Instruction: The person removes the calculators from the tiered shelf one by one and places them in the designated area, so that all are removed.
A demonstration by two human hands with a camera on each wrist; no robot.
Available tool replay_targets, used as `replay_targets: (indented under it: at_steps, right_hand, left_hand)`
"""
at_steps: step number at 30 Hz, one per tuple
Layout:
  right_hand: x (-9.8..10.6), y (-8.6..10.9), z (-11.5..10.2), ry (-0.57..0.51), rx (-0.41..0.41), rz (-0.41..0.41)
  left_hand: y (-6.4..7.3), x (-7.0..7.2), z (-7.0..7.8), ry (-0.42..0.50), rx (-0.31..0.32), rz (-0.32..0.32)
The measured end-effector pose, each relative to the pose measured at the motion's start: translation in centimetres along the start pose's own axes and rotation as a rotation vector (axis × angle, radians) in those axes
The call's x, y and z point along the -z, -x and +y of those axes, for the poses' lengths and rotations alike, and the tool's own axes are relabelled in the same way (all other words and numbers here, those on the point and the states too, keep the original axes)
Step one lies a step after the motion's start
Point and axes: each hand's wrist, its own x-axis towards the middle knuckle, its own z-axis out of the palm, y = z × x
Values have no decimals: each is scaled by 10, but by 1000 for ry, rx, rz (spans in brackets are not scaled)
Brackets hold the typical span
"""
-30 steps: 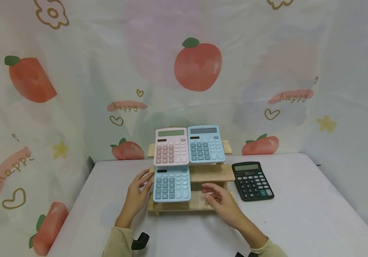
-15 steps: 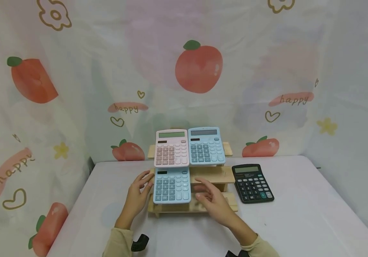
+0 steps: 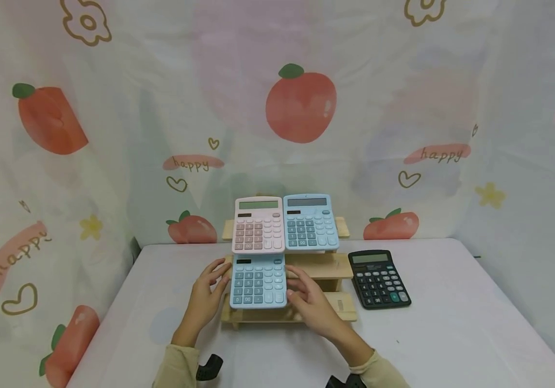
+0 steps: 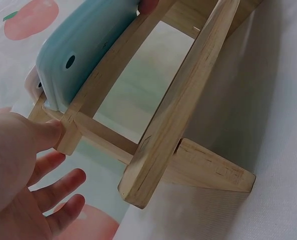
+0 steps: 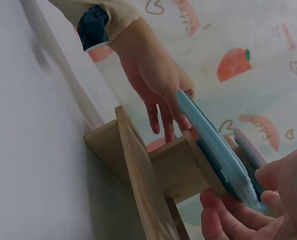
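A wooden tiered rack (image 3: 318, 264) bears a pink calculator (image 3: 258, 226) and a light blue calculator (image 3: 310, 223) side by side on its top. Below the pink one, another light blue calculator (image 3: 259, 284) leans at the left of the middle tier. Beside its left edge, my left hand (image 3: 203, 299) touches the end of the tier with the thumb, its other fingers spread loosely in the left wrist view. My right hand (image 3: 315, 308) has thumb and fingertips against that calculator's right edge, the fingers lightly bent; the right wrist view shows the calculator (image 5: 213, 142) edge-on.
A black calculator (image 3: 379, 279) lies on the white table to the right of the rack. A patterned cloth (image 3: 374, 178) with fruit prints hangs behind. Black wrist straps (image 3: 209, 367) sit near both sleeves.
My right hand has moved left across the front of the rack to the lower blue calculator's right edge. The left hand stays at the rack's left end. The calculators keep their places.
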Motion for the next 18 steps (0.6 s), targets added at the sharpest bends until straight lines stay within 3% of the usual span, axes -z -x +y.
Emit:
replay_targets:
  at_steps: [9,18]
  right_hand:
    - [-4,-6,3,-90,-95,-19]
    - [-7,-7,4,-168,-135,37]
  left_hand:
    - [-1,0,0,1,21,-15]
    - [0,-1,0,9,23,-7]
